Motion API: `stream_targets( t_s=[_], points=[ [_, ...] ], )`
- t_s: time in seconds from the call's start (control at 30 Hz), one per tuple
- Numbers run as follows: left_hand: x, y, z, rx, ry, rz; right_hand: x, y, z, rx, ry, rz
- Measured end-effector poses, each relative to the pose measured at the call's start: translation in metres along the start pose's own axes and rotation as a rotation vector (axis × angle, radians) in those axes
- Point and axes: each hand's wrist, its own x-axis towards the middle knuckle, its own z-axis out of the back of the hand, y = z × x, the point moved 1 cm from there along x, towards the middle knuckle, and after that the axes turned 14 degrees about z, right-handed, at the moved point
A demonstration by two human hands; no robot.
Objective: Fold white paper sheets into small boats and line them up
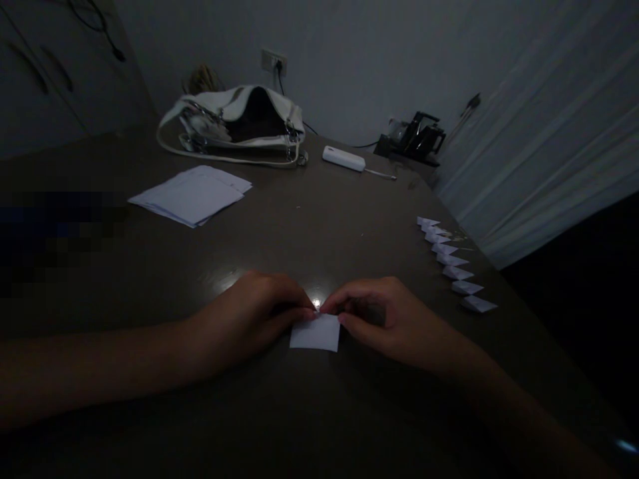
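Note:
A small rectangular piece of white paper (315, 334) lies between my hands near the middle of the dark table. My left hand (254, 309) pinches its upper left edge between thumb and fingers. At the upper right corner, my right hand (384, 316) grips the same paper, its index fingertip close to the left hand's fingertips. Along the table's right side runs a row of several small folded paper pieces (456, 273), each with a pointed end. A stack of white paper sheets (194, 193) rests farther back on the left.
A white handbag (239, 126) stands open at the back of the table (299, 233). Right of it lie a white oblong device (344, 158) with a strap and a black appliance (424, 136). A pale curtain (539, 120) hangs beyond the right edge.

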Motion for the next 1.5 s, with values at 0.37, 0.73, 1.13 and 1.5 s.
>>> stream_targets(
  t_s=[0.37, 0.73, 1.13, 1.5],
  points=[
    [0.001, 0.000, 0.000, -0.009, 0.003, 0.041, 0.001, -0.014, -0.007, 0.155, -0.046, -0.097],
    [0.000, 0.002, -0.002, -0.015, -0.005, -0.006, 0.003, -0.017, 0.000, -0.025, -0.140, -0.099],
    [0.000, -0.003, 0.000, 0.073, 0.001, -0.023, 0.003, -0.007, -0.005, -0.043, -0.128, -0.064],
    [-0.005, -0.004, -0.002, 0.076, 0.020, -0.072, 0.003, -0.009, -0.005, 0.001, -0.116, 0.026]
  ],
)
